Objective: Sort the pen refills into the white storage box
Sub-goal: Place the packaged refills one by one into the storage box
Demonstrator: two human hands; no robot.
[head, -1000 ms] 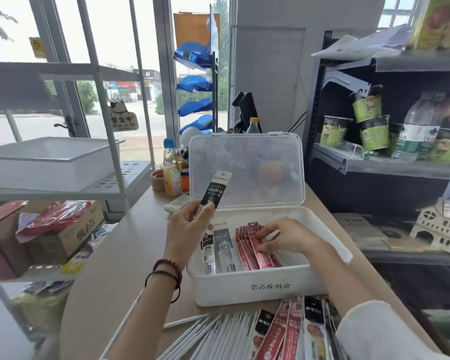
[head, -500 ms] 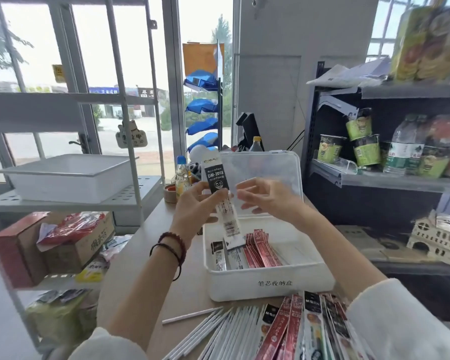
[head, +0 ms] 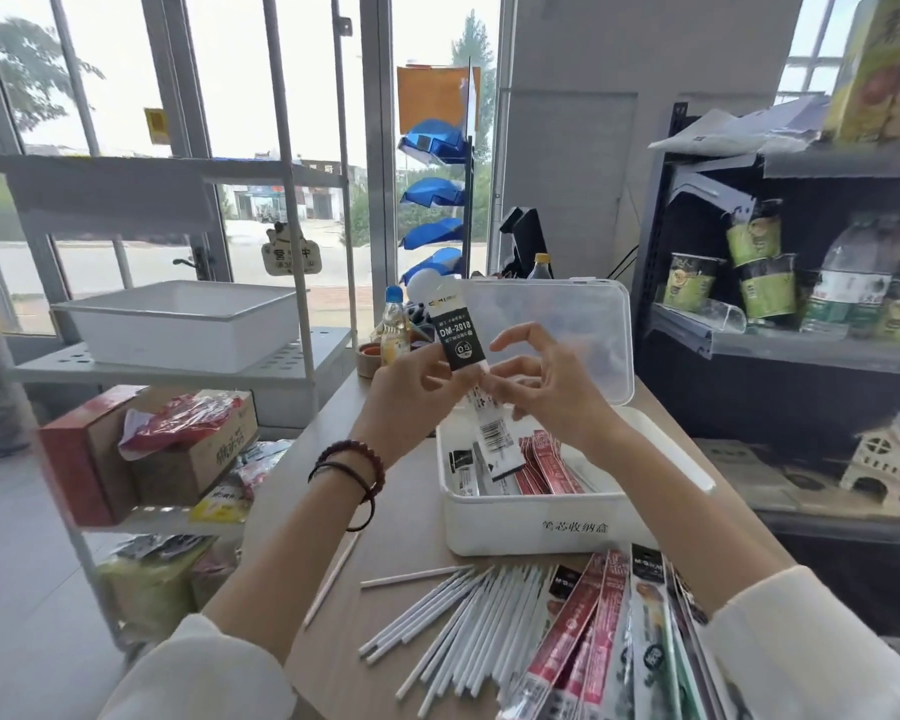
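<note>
Left hand [head: 411, 387] just pinches the DM-2018 refill pack [head: 461, 335] above the white storage box [head: 541, 527]; right hand [head: 546, 387], can't tell its hold. Weak pinch, could drop beside the box.

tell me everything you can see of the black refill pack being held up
The black refill pack is a long, narrow, clear plastic sleeve with a black header card printed DM-2018 and 0.5, a barcode label lower down and a black bottom end. It stands nearly upright, tilted slightly, with its lower end over the white storage box. The left hand grips it below the header. The right hand reaches its edge with a fingertip; whether it pinches is unclear.
</note>
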